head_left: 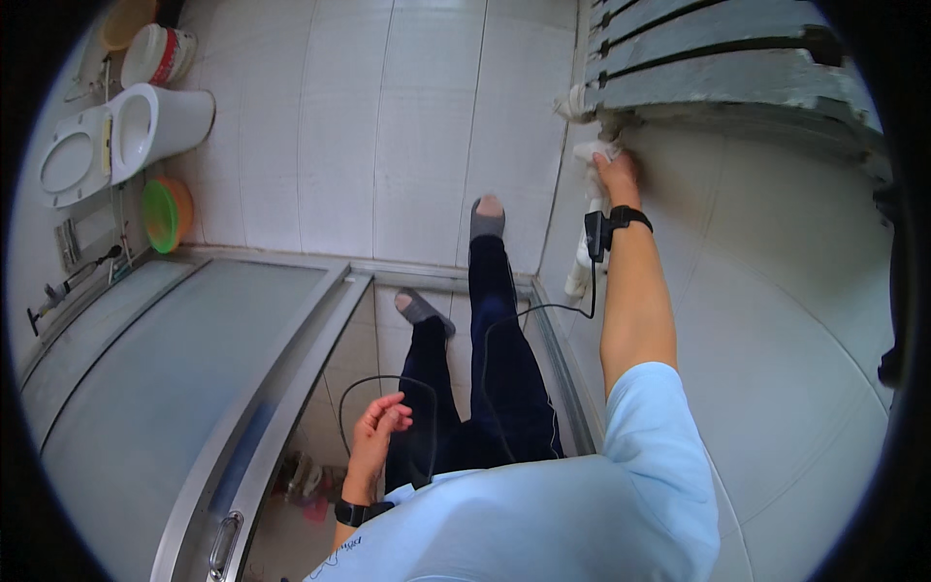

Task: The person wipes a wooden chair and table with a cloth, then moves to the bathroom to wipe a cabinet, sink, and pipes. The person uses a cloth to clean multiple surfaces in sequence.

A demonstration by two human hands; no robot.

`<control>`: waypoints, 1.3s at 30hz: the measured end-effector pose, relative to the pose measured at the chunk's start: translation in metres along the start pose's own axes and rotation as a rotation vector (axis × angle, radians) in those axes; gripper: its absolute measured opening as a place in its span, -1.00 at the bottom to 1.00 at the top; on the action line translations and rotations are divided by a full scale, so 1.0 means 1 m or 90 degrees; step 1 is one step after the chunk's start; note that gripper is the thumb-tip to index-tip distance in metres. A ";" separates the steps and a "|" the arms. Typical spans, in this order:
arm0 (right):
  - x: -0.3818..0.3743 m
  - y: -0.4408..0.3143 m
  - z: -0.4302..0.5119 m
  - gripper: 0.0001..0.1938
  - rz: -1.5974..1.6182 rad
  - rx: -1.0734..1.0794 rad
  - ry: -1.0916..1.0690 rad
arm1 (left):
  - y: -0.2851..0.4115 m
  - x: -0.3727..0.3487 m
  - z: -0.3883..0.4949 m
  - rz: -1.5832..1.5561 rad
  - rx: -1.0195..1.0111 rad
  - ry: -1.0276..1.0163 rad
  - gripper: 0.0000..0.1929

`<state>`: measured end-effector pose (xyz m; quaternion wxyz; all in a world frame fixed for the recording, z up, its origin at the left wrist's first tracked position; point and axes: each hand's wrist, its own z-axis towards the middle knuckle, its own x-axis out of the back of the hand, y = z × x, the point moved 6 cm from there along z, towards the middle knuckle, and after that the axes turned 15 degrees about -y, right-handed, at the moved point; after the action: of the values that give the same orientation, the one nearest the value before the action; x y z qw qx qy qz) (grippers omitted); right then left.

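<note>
My right hand (618,174) reaches out to the wall below a grey-painted radiator (698,94). Its fingers close on a white piece (588,150) by the radiator's lower pipe; whether that is a cloth or a pipe fitting is unclear. White plastic pipe (580,269) runs along the wall beneath it. In front of my body hangs my left hand (380,425), fingers loosely bent and apart, holding nothing. A black device (596,236) is strapped to my right wrist, and a black cable (486,356) runs from it past my legs.
I stand astride the door sill (429,276), one slipper (487,218) on the tiled floor (334,145). A frosted-glass sliding door (189,356) fills the left. Beyond it are a toilet (156,127), a green basin (161,216) and a white bucket (156,56).
</note>
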<state>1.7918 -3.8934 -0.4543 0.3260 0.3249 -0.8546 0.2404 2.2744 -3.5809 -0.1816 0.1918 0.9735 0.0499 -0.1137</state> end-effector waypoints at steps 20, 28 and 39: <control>-0.154 0.030 -0.205 -0.60 0.538 -0.145 -0.215 | -0.061 0.043 0.022 -0.078 0.045 0.017 -0.72; -0.134 -0.016 -0.049 -0.47 0.342 0.187 0.190 | -0.106 0.051 0.038 -0.136 0.115 0.043 -0.72; -0.079 -0.046 0.052 -0.33 -0.323 0.101 0.235 | -0.117 0.048 0.064 -0.195 0.154 0.020 -0.71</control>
<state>1.8492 -3.9253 -0.5362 0.4986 0.5030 -0.6514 0.2721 2.2918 -3.4952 -0.2936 0.0532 0.9722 0.1861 -0.1318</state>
